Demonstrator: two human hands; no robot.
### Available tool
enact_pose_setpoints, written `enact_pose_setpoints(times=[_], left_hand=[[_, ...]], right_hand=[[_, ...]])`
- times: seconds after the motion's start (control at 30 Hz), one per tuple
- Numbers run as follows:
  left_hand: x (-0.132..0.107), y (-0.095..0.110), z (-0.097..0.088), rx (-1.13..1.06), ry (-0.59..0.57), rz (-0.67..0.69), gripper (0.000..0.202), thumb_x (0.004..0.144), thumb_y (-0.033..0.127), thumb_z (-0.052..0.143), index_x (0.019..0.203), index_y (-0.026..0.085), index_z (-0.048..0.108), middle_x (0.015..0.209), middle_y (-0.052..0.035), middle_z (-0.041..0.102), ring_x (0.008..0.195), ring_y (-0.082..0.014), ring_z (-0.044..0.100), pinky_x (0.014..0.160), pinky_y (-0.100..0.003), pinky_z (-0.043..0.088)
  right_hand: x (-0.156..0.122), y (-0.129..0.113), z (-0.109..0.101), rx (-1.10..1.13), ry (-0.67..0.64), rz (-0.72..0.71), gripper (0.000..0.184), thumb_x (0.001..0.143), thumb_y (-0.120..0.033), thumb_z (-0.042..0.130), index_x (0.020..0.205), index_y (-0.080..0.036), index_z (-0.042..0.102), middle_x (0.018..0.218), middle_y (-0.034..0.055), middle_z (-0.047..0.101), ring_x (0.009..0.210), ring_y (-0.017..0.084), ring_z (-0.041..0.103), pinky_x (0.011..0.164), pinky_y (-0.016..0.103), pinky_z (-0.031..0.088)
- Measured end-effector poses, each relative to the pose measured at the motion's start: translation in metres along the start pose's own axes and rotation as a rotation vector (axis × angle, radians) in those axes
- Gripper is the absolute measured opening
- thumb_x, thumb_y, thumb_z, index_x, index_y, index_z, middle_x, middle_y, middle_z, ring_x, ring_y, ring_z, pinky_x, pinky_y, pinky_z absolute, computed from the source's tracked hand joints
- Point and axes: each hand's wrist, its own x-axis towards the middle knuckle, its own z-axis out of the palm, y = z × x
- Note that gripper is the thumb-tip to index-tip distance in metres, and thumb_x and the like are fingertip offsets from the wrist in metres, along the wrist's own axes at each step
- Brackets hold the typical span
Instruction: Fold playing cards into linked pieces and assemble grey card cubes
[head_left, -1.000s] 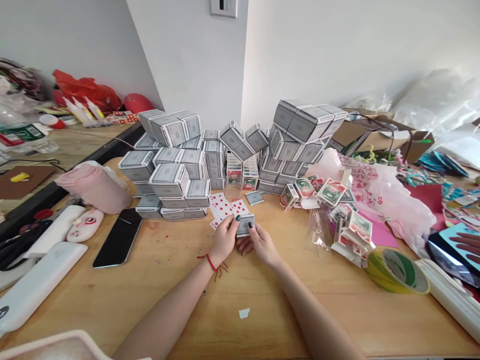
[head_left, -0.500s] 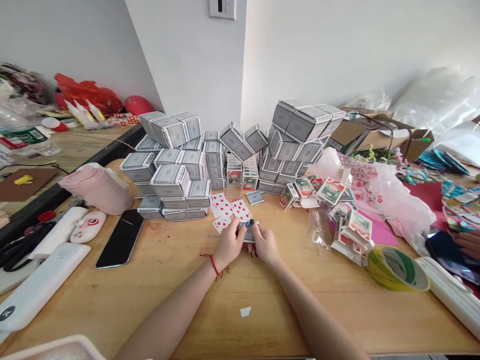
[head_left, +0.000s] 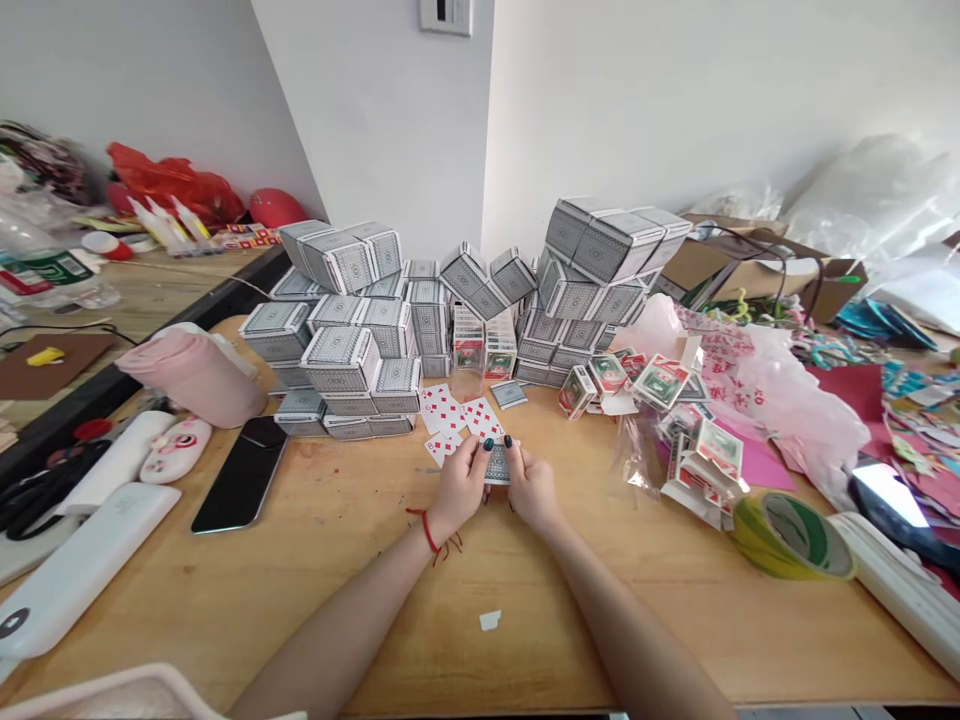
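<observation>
Between my two hands is a playing card or small bundle of cards (head_left: 497, 464), its patterned grey-blue back facing up. My left hand (head_left: 461, 484) grips its left side, thumb on top. My right hand (head_left: 532, 486) grips the right side the same way; fingers curl underneath and are partly hidden. Just beyond lie face-up red diamond cards (head_left: 442, 410), with another diamond card (head_left: 484, 418) beside them. A face-down card (head_left: 509, 394) rests a little farther back. How many cards I hold cannot be made out.
Stacks of grey-patterned card blocks (head_left: 341, 362) rise at the left, more blocks (head_left: 600, 245) at the right. Red-and-green card boxes (head_left: 664, 382) lie right, near a yellow tape roll (head_left: 793, 536). A black phone (head_left: 240, 474) lies left. A white paper scrap (head_left: 490, 621) sits in front.
My thumbs have moved apart toward the sides of the cards, so more of the patterned back shows. At the far right, another person's hand has left view and the phone there shows a bright screen.
</observation>
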Motion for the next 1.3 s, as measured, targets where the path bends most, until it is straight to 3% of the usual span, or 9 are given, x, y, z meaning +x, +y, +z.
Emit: enact_pose_setpoints(times=[0.17, 0.3, 0.47, 0.63, 1.0, 1.2, 1.3], left_hand=[[0.001, -0.001, 0.008, -0.012, 0.061, 0.011, 0.026, 0.087, 0.038, 0.038, 0.07, 0.018, 0.044, 0.067, 0.0009, 0.048, 0.063, -0.012, 0.045, 0.058, -0.023, 0.038], [-0.005, 0.002, 0.013, 0.052, 0.174, 0.003, 0.026, 0.086, 0.038, 0.039, 0.068, 0.02, 0.039, 0.06, 0.0038, 0.043, 0.054, -0.0106, 0.041, 0.052, -0.022, 0.034], [-0.009, 0.012, 0.01, 0.101, 0.186, 0.044, 0.029, 0.085, 0.039, 0.041, 0.065, 0.021, 0.035, 0.051, 0.0061, 0.037, 0.045, -0.009, 0.036, 0.045, -0.021, 0.028], [-0.01, 0.015, 0.008, 0.076, 0.199, 0.07, 0.031, 0.086, 0.039, 0.04, 0.063, 0.021, 0.032, 0.051, 0.0062, 0.035, 0.044, -0.0081, 0.034, 0.043, -0.02, 0.027], [-0.012, 0.015, 0.005, 0.257, 0.229, 0.184, 0.031, 0.087, 0.036, 0.036, 0.061, 0.02, 0.038, 0.051, 0.0038, 0.037, 0.046, -0.0091, 0.035, 0.048, -0.022, 0.029], [-0.006, 0.011, 0.007, 0.257, 0.254, 0.138, 0.032, 0.086, 0.036, 0.037, 0.059, 0.02, 0.037, 0.05, 0.0041, 0.035, 0.045, -0.0094, 0.035, 0.047, -0.022, 0.027], [-0.003, 0.01, 0.004, 0.143, 0.214, 0.097, 0.033, 0.086, 0.04, 0.039, 0.06, 0.02, 0.037, 0.053, 0.004, 0.038, 0.047, -0.0092, 0.036, 0.047, -0.021, 0.029]], right_hand=[[0.002, 0.003, -0.002, -0.257, 0.128, -0.172, 0.055, 0.086, -0.054, 0.029, 0.042, -0.021, 0.035, 0.037, 0.0014, 0.043, 0.034, 0.009, 0.034, 0.042, 0.025, 0.019], [-0.002, 0.001, 0.003, -0.073, 0.107, -0.105, 0.056, 0.083, -0.058, 0.034, 0.041, -0.021, 0.033, 0.035, -0.001, 0.037, 0.034, 0.008, 0.028, 0.04, 0.025, 0.017], [-0.006, -0.005, 0.007, 0.252, -0.056, 0.11, 0.057, 0.081, -0.064, 0.032, 0.044, -0.021, 0.037, 0.036, -0.0018, 0.039, 0.033, 0.009, 0.033, 0.035, 0.022, 0.02], [-0.008, -0.014, 0.008, 0.452, -0.115, 0.172, 0.059, 0.078, -0.067, 0.036, 0.043, -0.02, 0.039, 0.033, -0.0026, 0.038, 0.029, 0.008, 0.032, 0.031, 0.022, 0.02], [-0.011, -0.015, 0.013, 0.491, -0.116, 0.204, 0.062, 0.078, -0.069, 0.035, 0.041, -0.019, 0.039, 0.028, -0.003, 0.036, 0.025, 0.007, 0.031, 0.028, 0.021, 0.02], [-0.008, -0.015, 0.013, 0.461, -0.13, 0.176, 0.062, 0.078, -0.07, 0.033, 0.042, -0.02, 0.039, 0.029, -0.0029, 0.038, 0.027, 0.008, 0.031, 0.03, 0.022, 0.022], [-0.007, -0.014, 0.011, 0.453, -0.156, 0.144, 0.063, 0.079, -0.069, 0.032, 0.04, -0.02, 0.039, 0.03, -0.0022, 0.039, 0.028, 0.008, 0.032, 0.031, 0.022, 0.025]])
